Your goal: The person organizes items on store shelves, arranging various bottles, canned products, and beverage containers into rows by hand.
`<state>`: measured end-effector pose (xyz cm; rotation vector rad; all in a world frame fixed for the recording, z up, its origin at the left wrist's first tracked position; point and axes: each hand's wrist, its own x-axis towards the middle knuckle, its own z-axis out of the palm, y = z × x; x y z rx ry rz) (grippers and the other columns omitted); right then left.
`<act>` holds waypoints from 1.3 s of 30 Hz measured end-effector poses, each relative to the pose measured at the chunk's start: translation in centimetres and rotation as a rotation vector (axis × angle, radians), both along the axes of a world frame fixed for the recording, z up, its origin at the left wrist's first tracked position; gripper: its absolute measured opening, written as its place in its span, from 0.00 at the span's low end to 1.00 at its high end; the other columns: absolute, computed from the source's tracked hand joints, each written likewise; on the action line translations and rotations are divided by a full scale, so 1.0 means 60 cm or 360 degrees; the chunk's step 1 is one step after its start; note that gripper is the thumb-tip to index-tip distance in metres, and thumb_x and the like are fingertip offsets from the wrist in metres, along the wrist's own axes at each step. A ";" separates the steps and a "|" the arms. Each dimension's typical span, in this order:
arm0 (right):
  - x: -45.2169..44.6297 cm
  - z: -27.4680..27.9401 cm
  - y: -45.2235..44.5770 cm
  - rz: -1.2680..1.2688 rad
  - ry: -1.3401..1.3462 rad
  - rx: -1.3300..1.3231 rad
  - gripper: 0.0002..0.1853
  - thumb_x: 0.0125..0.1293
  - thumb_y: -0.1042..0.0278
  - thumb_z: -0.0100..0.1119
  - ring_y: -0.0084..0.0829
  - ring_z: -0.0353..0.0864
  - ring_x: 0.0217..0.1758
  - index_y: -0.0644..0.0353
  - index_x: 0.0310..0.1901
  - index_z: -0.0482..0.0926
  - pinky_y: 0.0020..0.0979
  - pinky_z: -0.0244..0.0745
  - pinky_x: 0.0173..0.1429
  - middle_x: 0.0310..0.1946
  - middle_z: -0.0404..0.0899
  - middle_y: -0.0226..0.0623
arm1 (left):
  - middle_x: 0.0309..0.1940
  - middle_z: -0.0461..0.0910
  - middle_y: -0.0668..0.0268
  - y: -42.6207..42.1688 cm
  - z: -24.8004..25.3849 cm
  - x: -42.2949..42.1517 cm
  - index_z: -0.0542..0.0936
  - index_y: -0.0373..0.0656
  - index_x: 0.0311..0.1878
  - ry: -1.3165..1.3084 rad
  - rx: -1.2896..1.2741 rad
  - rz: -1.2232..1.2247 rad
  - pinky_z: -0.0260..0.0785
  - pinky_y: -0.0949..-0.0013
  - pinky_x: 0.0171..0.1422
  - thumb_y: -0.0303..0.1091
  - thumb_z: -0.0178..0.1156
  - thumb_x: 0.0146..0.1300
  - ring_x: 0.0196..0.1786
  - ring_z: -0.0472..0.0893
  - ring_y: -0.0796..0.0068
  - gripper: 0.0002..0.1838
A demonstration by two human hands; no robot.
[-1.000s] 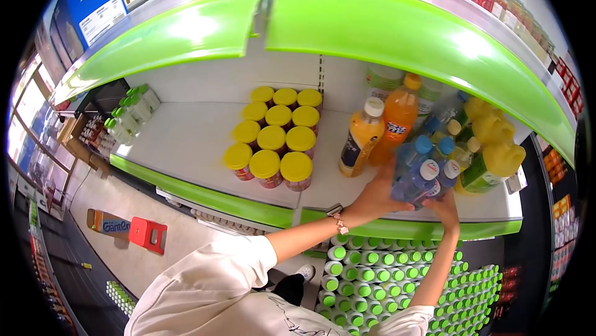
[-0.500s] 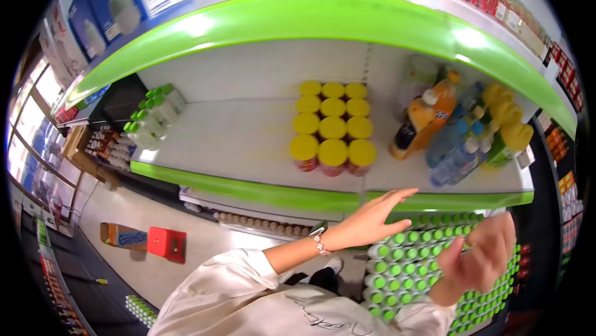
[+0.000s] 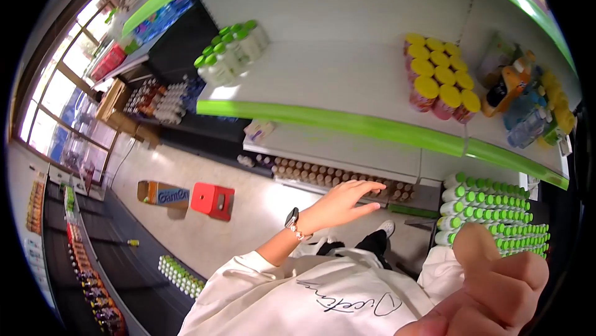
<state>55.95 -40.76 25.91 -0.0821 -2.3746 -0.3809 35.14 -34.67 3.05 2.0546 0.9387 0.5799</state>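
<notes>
green-capped bottles [image 3: 490,215] are racked in tight rows, probably to save space. right hand [image 3: 496,280] is curled, can't tell around what; left hand [image 3: 341,204] hangs loose, empty

The person's shirt [image 3: 267,299] is off-white with looping dark script [image 3: 379,304]; the trousers [image 3: 375,243] are black, the watch [image 3: 292,218] dark. The stacked bottles [image 3: 451,208] are white under green caps [image 3: 491,199]. The jars [image 3: 424,96] wear yellow lids [image 3: 444,76] over pinkish bodies. The shelf [image 3: 329,78] is white, its edging [image 3: 347,123] green. The stool [image 3: 207,199] is red; the carton [image 3: 146,192] orange-brown with dark blue lettering [image 3: 172,197].
</notes>
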 end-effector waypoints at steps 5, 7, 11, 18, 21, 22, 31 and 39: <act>-0.070 -0.018 -0.068 -0.0071 0.0033 -0.0218 0.15 0.54 0.78 0.54 0.27 0.64 0.24 0.52 0.32 0.56 0.30 0.55 0.21 0.29 0.62 0.30 | 0.53 0.78 0.56 -0.060 -0.026 -0.064 0.71 0.42 0.60 0.0033 -0.0022 0.0073 0.67 0.60 0.62 0.43 0.58 0.65 0.57 0.76 0.58 0.24; -0.103 -0.036 -0.069 0.0036 0.0233 -0.0203 0.12 0.56 0.75 0.56 0.26 0.61 0.21 0.53 0.32 0.60 0.27 0.50 0.20 0.28 0.64 0.29 | 0.53 0.78 0.56 -0.081 -0.035 -0.074 0.71 0.42 0.60 -0.0006 -0.0036 0.0078 0.68 0.60 0.61 0.43 0.58 0.65 0.57 0.77 0.57 0.24; -0.136 -0.030 -0.077 0.0013 0.0254 -0.0378 0.08 0.53 0.63 0.57 0.25 0.58 0.19 0.55 0.30 0.69 0.25 0.48 0.20 0.21 0.67 0.31 | 0.53 0.78 0.56 -0.094 -0.031 -0.088 0.72 0.43 0.60 -0.0049 -0.0044 0.0088 0.68 0.60 0.61 0.43 0.58 0.65 0.57 0.77 0.56 0.23; -0.134 -0.031 -0.090 -0.0051 0.0303 -0.0614 0.09 0.50 0.59 0.56 0.24 0.56 0.17 0.55 0.27 0.74 0.26 0.50 0.20 0.21 0.69 0.31 | 0.54 0.78 0.55 -0.094 -0.023 -0.070 0.73 0.43 0.60 -0.0144 -0.0046 0.0061 0.67 0.61 0.62 0.41 0.59 0.64 0.57 0.76 0.55 0.23; -0.113 -0.071 -0.098 -0.0150 0.0365 -0.0715 0.10 0.49 0.63 0.62 0.26 0.61 0.18 0.55 0.26 0.72 0.27 0.56 0.23 0.19 0.68 0.29 | 0.56 0.76 0.55 -0.079 -0.024 -0.044 0.72 0.41 0.61 -0.0208 -0.0150 0.0044 0.65 0.62 0.64 0.40 0.59 0.64 0.60 0.74 0.57 0.24; -0.107 -0.094 -0.085 -0.0203 0.0453 -0.0842 0.09 0.45 0.65 0.64 0.25 0.63 0.18 0.54 0.25 0.73 0.27 0.57 0.24 0.19 0.68 0.27 | 0.58 0.75 0.55 -0.069 -0.026 -0.031 0.71 0.42 0.62 -0.0275 -0.0151 0.0082 0.64 0.62 0.64 0.40 0.59 0.64 0.61 0.73 0.57 0.25; 0.018 -0.385 0.212 -0.0810 0.1569 -0.2124 0.29 0.72 0.62 0.39 0.40 0.55 0.74 0.67 0.70 0.55 0.36 0.47 0.75 0.71 0.56 0.46 | 0.72 0.57 0.54 0.084 -0.036 0.084 0.55 0.36 0.72 -0.1147 -0.0512 0.0358 0.49 0.67 0.74 0.30 0.45 0.73 0.74 0.57 0.65 0.27; 0.067 -0.420 0.328 -0.0922 0.1591 -0.2227 0.31 0.71 0.65 0.41 0.39 0.52 0.75 0.70 0.71 0.51 0.33 0.46 0.75 0.72 0.53 0.51 | 0.75 0.47 0.52 0.257 -0.003 0.196 0.47 0.32 0.74 -0.1192 -0.0538 0.0336 0.38 0.67 0.77 0.33 0.42 0.72 0.77 0.45 0.64 0.31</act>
